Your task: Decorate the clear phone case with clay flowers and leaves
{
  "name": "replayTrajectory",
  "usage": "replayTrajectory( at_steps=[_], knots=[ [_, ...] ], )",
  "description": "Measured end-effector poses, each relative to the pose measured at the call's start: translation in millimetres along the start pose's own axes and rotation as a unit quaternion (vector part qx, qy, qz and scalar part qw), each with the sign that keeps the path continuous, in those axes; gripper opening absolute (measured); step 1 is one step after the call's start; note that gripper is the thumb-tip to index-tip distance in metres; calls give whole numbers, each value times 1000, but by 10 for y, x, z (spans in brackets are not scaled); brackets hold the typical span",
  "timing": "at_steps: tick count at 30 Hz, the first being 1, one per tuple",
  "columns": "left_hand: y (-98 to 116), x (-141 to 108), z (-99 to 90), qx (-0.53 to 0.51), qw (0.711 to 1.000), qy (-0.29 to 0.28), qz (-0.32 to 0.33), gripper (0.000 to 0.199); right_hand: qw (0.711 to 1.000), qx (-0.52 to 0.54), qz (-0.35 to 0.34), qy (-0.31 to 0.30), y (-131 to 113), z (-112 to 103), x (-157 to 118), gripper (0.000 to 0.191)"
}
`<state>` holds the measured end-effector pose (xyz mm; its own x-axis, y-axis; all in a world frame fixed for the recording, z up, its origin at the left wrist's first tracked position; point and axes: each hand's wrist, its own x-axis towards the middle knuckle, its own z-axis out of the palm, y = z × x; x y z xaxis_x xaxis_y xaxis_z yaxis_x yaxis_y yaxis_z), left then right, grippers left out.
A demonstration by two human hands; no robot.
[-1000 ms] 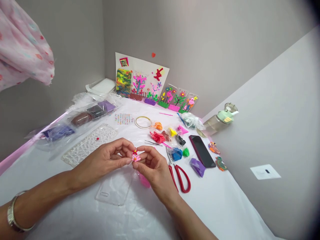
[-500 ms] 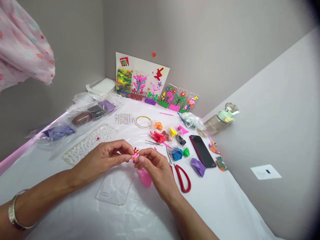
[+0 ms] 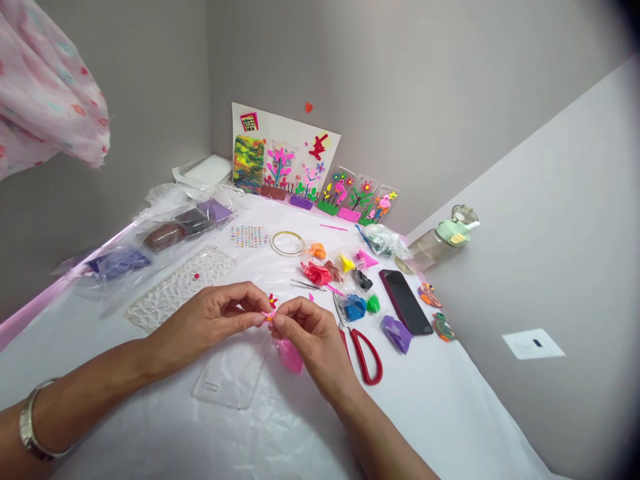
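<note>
A small pink clay flower (image 3: 269, 318) with an orange centre is pinched between my two hands. My left hand (image 3: 213, 310) holds its left side with thumb and fingers, and my right hand (image 3: 310, 333) pinches its right side. Just beyond the fingertips shows a red flower (image 3: 273, 301) with a yellow centre. Under and in front of my hands lies a clear phone case (image 3: 227, 380). A pink clay packet (image 3: 290, 357) is partly hidden by my right hand. Behind my left hand sits a textured clear case (image 3: 175, 287) with a red dot on it.
Red-handled scissors (image 3: 367, 357), a phone (image 3: 405, 301) and a purple clay packet (image 3: 397, 333) lie to the right. Several coloured clay packets surround the tweezers (image 3: 307, 285). Decorated cases (image 3: 330, 190) lean at the back wall, near a bottle (image 3: 440, 240). Bagged clay (image 3: 165, 235) lies left.
The pink flower has been tilted between my fingertips, so its petals look flatter and more of the red flower shows behind it. Both hands have stayed nearly in place.
</note>
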<state>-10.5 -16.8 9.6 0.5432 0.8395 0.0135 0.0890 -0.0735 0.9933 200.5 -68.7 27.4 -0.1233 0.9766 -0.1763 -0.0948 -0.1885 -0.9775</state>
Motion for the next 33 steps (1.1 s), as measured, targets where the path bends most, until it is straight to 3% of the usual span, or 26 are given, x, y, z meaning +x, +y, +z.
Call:
replayTrajectory(
  at_steps=[10,19,33],
  knots=[
    [-185,125,-216,171,982,82,-6,32,982,-140,-100,72,27,-138,52,26],
    [-404,252,-192,243,967,73,26,38,979,-154,-109,71,64,-188,78,29],
    [-426,311,-160,303,949,55,66,34,981,-155,-105,58,32,-185,63,27]
  ],
)
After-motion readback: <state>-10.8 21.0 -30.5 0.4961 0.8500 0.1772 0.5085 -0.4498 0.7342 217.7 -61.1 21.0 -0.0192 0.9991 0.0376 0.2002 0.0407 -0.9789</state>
